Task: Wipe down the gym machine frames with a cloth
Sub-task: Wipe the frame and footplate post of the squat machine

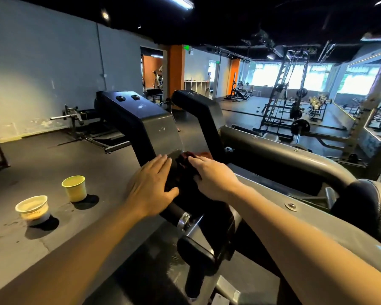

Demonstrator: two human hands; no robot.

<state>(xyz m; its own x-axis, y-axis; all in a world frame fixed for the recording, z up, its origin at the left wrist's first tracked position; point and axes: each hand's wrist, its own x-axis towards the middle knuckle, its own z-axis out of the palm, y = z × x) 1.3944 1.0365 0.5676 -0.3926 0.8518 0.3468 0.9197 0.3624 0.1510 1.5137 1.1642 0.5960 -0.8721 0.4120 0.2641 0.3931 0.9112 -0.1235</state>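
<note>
A dark grey gym machine frame (161, 130) with two bent arms rises in front of me. A dark red cloth (184, 160) lies bunched on the frame where the arms meet. My right hand (213, 177) presses on the cloth, fingers over it. My left hand (153, 186) rests flat on the frame just left of the cloth, fingers spread, holding nothing. Most of the cloth is hidden under and between the hands.
A yellow-green cup (74, 188) and a white bowl (33, 209) stand on the rubber floor to the left. A thick grey tube (284, 155) runs to a black pad (367, 208) on the right. More racks and benches fill the room behind.
</note>
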